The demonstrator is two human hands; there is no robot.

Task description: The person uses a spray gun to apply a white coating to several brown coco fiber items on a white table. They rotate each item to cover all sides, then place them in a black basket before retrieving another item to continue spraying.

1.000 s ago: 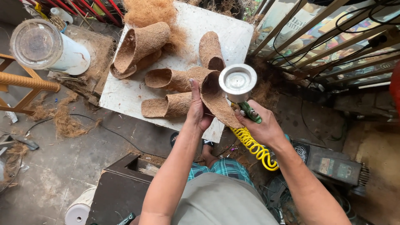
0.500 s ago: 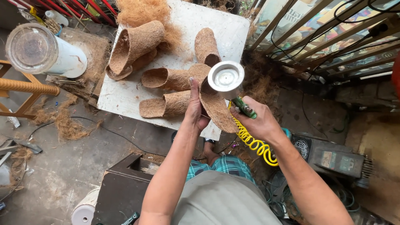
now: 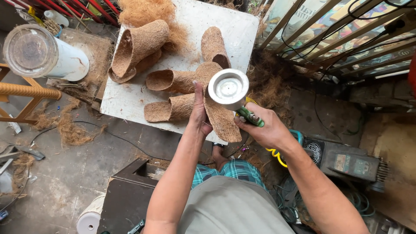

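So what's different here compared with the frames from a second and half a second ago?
Little. The right hand, gripping the green-handled spray gun, has drifted slightly left, so its round metal cup sits further over the flat coir sheet. The left hand stays pressed on that sheet at the edge of the white board. Nothing was picked up or released; the rolled coir pots lie as before.

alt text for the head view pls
A person's left hand presses a coir sheet on a white table, while the right hand holds a spray gun above it. Rolled coir pots lie around.
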